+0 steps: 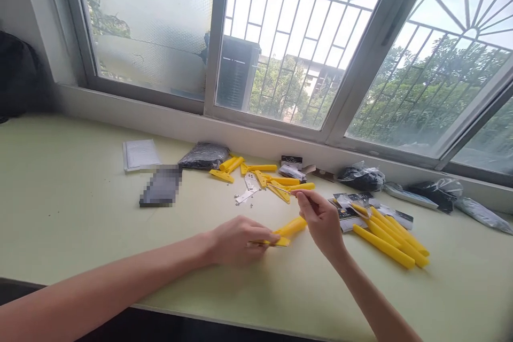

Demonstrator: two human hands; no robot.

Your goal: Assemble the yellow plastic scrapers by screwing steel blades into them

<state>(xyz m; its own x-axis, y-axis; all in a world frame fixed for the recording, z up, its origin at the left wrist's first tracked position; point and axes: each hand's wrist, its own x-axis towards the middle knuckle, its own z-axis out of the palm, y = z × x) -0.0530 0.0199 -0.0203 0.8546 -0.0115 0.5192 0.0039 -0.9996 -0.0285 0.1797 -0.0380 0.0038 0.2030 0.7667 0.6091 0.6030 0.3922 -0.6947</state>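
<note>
My left hand (246,238) is closed around the head of a yellow scraper (292,228), holding it low over the table, its handle pointing right. Between the fingertips of my right hand (318,219) is a thin screwdriver (280,188), its metal shaft pointing left, apart from the held scraper. Beyond the hands lie several yellow scrapers (278,192) with triangular heads. Beside them are flat metal plates (247,196) and small scattered screws (236,203). My fingers hide part of the held scraper's head.
Several long yellow handles (385,246) lie at the right on dark and white packaging (348,219). Black plastic bags (360,177) line the windowsill. To the left are a pixelated dark object (160,187), a white packet (141,155) and a black plastic-wrapped package (205,156). The table's front edge (180,314) runs below my arms.
</note>
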